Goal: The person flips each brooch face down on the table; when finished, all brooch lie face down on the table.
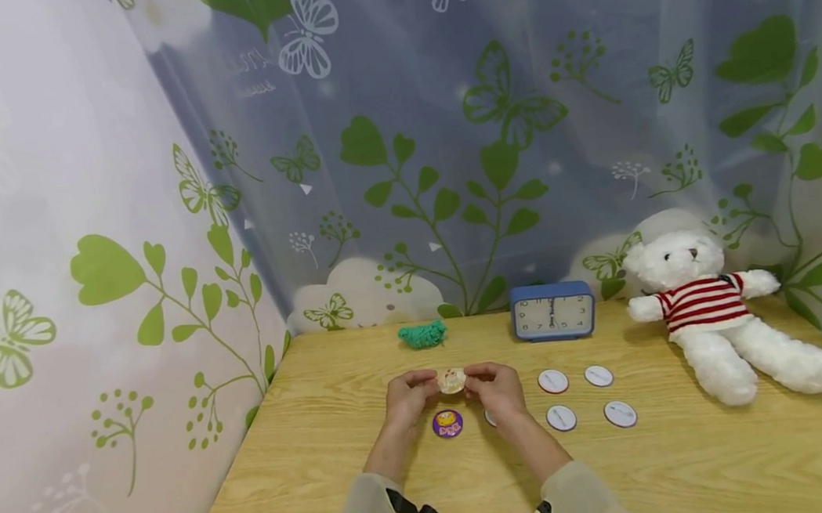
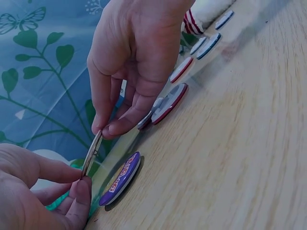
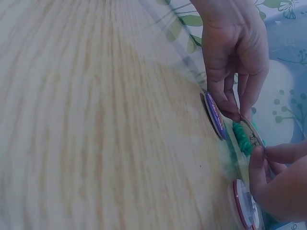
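A round pin badge (image 1: 451,380) with a cream face is held between both hands just above the table. The left hand (image 1: 407,398) pinches its left edge between thumb and fingers; the right hand (image 1: 500,392) pinches the opposite edge. Seen edge-on in the left wrist view, the held badge (image 2: 92,153) is tilted up from the wood. Below it, a purple badge (image 1: 448,423) with a yellow picture lies face up. Another badge (image 1: 490,418) is mostly hidden behind the right hand.
Right of the hands, several badges (image 1: 561,417) lie with their pin backs up. Behind are a green bundle of cord (image 1: 423,334) and a blue clock (image 1: 552,311). A white teddy bear (image 1: 703,301) in a striped shirt sits at the right on the wooden table (image 1: 310,459).
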Demonstrator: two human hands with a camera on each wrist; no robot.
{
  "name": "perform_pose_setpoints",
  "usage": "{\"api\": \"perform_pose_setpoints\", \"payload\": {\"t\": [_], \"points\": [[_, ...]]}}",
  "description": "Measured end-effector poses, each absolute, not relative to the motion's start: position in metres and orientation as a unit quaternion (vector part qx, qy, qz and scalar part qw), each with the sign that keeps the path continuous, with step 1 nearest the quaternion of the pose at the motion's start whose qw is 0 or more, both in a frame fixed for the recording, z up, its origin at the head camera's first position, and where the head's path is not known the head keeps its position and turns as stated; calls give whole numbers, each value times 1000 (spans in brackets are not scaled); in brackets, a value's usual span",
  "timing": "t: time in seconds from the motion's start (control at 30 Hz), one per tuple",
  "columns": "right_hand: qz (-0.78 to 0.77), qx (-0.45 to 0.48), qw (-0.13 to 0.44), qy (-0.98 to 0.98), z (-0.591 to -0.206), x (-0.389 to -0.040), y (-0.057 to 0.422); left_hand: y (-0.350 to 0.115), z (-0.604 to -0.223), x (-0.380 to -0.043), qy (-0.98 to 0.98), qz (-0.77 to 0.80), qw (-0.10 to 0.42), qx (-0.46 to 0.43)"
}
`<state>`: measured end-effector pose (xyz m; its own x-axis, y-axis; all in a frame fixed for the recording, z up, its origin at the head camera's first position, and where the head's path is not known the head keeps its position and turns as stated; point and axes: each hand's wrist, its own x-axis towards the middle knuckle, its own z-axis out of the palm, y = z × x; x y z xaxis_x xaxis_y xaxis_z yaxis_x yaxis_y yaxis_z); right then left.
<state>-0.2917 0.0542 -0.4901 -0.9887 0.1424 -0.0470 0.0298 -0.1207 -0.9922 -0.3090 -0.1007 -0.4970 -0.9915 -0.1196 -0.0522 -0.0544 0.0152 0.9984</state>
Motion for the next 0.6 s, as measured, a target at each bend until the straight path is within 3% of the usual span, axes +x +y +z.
{"api": "perform_pose_setpoints", "payload": {"t": [0.6], "points": [[766,-67,51,-638,-492,-286,49,-104,-498,-312,-698,-713,0,60]]}}
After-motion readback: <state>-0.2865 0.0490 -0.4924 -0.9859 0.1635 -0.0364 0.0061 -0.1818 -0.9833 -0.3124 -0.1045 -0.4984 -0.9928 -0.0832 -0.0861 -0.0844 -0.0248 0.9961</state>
